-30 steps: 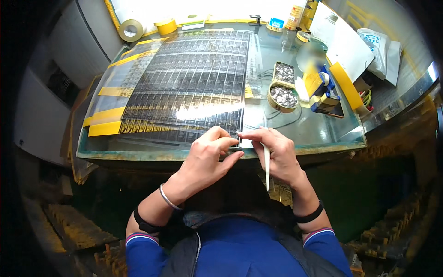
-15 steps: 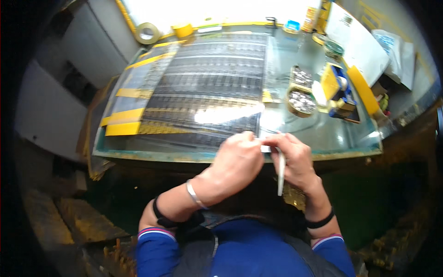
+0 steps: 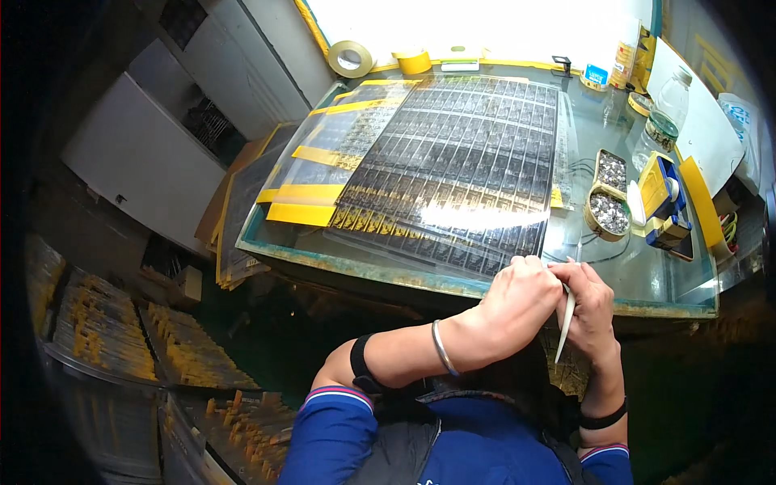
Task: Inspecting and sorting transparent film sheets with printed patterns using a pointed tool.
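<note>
My left hand (image 3: 521, 297) is closed, knuckles up, at the near edge of the glass-topped table. Its fingertips meet those of my right hand (image 3: 592, 301), and whatever they pinch is hidden. A slim white stick with a tapered end (image 3: 567, 323) is held in my curled right hand, its point hanging down toward me. Just beyond my left hand lies a large dark film sheet (image 3: 465, 153) with rows of fine grid pattern. Clear sheets with yellow tape strips (image 3: 301, 213) extend from its left side.
Right of the film stand two small tins (image 3: 608, 214) of little pieces, a blue-and-yellow box (image 3: 664, 190) and a lidded glass jar (image 3: 661, 129). Tape rolls (image 3: 351, 59) sit at the back left. Stacked taped panels (image 3: 101, 323) stand at lower left. The table's front rim (image 3: 364, 273) is raised.
The view has swung, so the table and both hands appear farther right. My hands stay together at the table edge, and the white bit between them no longer shows.
</note>
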`<state>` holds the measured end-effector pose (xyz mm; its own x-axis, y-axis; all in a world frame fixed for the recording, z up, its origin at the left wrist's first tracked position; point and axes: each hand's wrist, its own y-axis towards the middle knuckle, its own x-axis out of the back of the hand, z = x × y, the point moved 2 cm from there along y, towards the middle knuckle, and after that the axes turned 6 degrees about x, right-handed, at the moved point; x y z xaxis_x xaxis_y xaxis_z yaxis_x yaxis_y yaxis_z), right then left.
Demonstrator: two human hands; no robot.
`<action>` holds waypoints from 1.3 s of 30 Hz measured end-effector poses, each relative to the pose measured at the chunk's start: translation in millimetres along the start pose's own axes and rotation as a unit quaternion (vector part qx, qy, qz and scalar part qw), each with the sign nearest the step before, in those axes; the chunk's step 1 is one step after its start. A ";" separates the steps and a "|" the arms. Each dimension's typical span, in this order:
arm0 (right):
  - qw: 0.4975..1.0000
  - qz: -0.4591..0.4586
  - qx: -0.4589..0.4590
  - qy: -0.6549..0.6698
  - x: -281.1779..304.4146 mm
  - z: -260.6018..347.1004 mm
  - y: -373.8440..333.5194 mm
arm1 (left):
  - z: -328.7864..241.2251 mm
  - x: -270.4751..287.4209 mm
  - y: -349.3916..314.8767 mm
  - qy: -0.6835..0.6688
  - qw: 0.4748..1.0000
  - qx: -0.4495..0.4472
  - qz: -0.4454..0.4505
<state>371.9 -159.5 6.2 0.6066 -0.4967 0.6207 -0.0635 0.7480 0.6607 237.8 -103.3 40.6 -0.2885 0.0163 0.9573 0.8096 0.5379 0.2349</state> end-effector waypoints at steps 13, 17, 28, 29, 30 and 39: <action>1.000 0.002 -0.016 -0.005 0.3 1.1 -0.4 | -0.1 4.3 7.5 -0.081 0.996 -0.024 0.012; 1.000 0.002 -0.015 -0.007 -0.9 2.1 -0.6 | 1.7 -7.7 6.0 -0.048 0.999 0.012 -0.021; 0.999 0.019 -0.033 0.025 -1.0 -1.6 -2.1 | 26.9 -14.1 4.3 -0.143 0.985 0.036 -0.094; 0.999 0.017 -0.036 0.026 -2.0 -3.6 -2.9 | 29.9 -14.7 3.9 -0.149 0.985 0.042 -0.079; 0.999 0.011 -0.036 0.030 -2.7 -4.9 -3.1 | 32.1 -10.2 4.5 -0.149 0.985 0.049 -0.065; 0.999 0.001 -0.042 0.030 -1.5 -3.0 -3.7 | 54.6 8.1 -4.4 -0.394 0.899 0.142 0.129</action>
<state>373.6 -160.2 1.6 0.6526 -0.4708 0.5937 0.0013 0.7843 0.6204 204.0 -59.4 38.1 -0.4734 0.7027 0.5311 0.7709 0.6223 -0.1362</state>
